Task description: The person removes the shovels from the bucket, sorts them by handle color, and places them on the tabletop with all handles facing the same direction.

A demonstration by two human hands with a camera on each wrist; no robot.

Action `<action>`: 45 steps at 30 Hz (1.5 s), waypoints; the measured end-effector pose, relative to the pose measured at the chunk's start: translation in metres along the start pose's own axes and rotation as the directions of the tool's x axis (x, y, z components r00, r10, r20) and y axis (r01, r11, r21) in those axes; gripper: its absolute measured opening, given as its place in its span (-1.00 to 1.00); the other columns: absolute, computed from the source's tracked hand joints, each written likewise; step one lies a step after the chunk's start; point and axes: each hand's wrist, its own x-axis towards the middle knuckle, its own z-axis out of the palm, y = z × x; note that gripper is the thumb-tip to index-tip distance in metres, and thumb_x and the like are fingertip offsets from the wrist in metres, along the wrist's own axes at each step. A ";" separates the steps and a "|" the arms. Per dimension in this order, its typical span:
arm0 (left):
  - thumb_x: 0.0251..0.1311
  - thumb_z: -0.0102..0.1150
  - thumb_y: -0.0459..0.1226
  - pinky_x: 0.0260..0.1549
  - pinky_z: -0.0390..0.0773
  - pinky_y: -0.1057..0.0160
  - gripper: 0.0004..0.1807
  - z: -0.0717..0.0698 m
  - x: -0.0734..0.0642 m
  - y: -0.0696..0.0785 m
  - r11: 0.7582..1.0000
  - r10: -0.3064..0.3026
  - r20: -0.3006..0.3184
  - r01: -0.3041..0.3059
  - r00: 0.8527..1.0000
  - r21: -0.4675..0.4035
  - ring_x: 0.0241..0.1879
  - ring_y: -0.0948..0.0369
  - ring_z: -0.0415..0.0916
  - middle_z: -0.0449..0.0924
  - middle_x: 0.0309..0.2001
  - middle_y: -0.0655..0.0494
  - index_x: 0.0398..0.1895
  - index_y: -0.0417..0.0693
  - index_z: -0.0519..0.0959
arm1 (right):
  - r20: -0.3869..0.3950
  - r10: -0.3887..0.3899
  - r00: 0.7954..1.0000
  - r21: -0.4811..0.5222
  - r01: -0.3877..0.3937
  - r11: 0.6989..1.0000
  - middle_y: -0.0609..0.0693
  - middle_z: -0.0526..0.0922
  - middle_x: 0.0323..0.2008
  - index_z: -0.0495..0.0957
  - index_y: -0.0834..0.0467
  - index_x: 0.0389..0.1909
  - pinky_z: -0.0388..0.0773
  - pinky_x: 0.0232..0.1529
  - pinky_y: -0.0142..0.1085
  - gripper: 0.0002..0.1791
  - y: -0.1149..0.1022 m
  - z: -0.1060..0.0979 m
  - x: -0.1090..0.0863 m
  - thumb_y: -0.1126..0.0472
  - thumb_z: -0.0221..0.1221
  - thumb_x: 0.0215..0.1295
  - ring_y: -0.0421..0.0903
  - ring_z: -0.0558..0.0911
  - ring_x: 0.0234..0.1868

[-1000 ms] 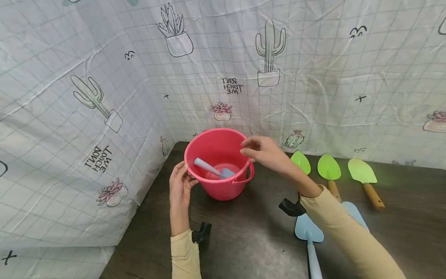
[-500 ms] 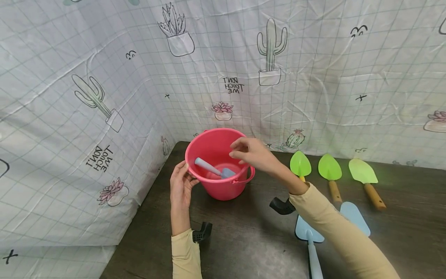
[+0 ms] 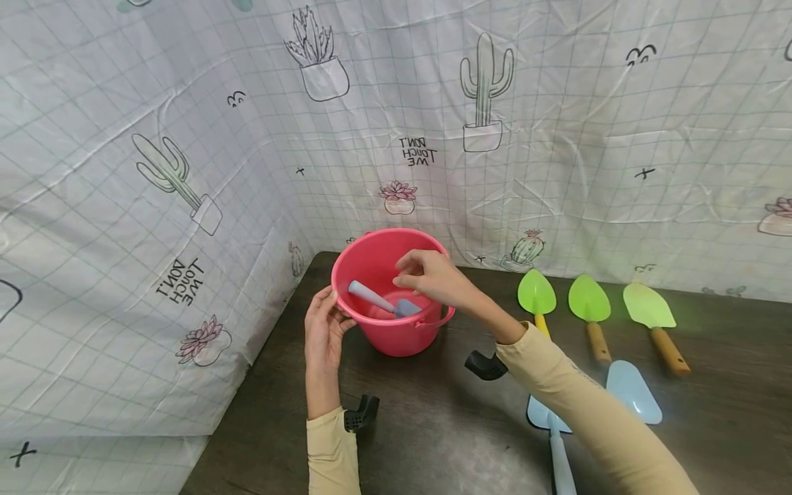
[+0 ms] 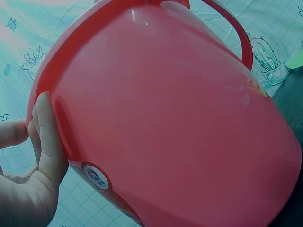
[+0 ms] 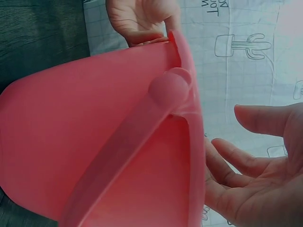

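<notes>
A pink bucket (image 3: 396, 338) stands on the dark table, tilted slightly toward me in the head view. My left hand (image 3: 323, 333) grips its left rim, fingers against the outer wall, as the left wrist view also shows on the bucket (image 4: 175, 113). Inside lies a small trowel (image 3: 371, 297) with a pale blue-grey handle and blade, leaning across the bottom. Over the bucket's mouth, on the right side, hovers my right hand (image 3: 436, 280). Its thumb and fingers (image 5: 260, 120) are loosely bent and apart, with nothing between them. The bucket's handle (image 5: 123, 142) hangs down on the right side.
To the right lie a green trowel (image 3: 537, 294) with a yellow handle and two more green trowels (image 3: 589, 300) (image 3: 648, 306) with wooden handles. Nearer are two light blue trowels (image 3: 559, 460) (image 3: 634, 393), partly hidden by my right sleeve. A patterned cloth (image 3: 371, 124) hangs behind and left.
My right hand has moved left from the bucket's right rim to over its mouth, fingers still loosely bent. The left hand keeps its grip on the rim.
</notes>
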 end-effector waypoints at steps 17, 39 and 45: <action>0.54 -0.02 -0.36 -0.48 0.73 0.32 -0.75 -0.001 0.001 0.000 1.000 -0.002 -0.007 0.002 1.000 0.017 -0.49 0.26 0.55 0.58 -0.24 -0.07 0.18 -0.29 0.43 | 0.010 0.013 1.000 -0.056 -0.013 0.998 0.15 0.71 -0.08 0.55 0.36 0.09 0.73 -0.08 -0.06 -0.60 0.005 0.017 0.017 0.21 0.30 0.33 0.06 0.69 -0.12; 0.53 -0.01 -0.36 -0.50 0.72 0.33 -0.77 0.002 -0.001 0.002 1.000 -0.013 -0.003 0.013 1.000 0.004 -0.49 0.27 0.56 0.59 -0.26 -0.04 0.14 -0.26 0.44 | 0.047 0.087 0.995 -0.041 -0.085 0.996 0.20 0.68 -0.03 0.52 0.42 0.15 0.73 -0.05 -0.09 -0.53 0.006 0.030 0.040 0.23 0.30 0.31 0.20 0.71 -0.03; 0.54 -0.02 -0.37 -0.50 0.72 0.33 -0.78 0.005 -0.001 0.002 1.000 -0.012 -0.015 0.011 1.000 -0.002 -0.50 0.27 0.55 0.59 -0.26 -0.05 0.13 -0.25 0.46 | 0.069 0.091 0.993 -0.059 -0.087 0.994 0.20 0.69 -0.04 0.52 0.42 0.17 0.73 -0.04 -0.07 -0.52 0.004 0.031 0.046 0.23 0.30 0.31 0.13 0.74 -0.09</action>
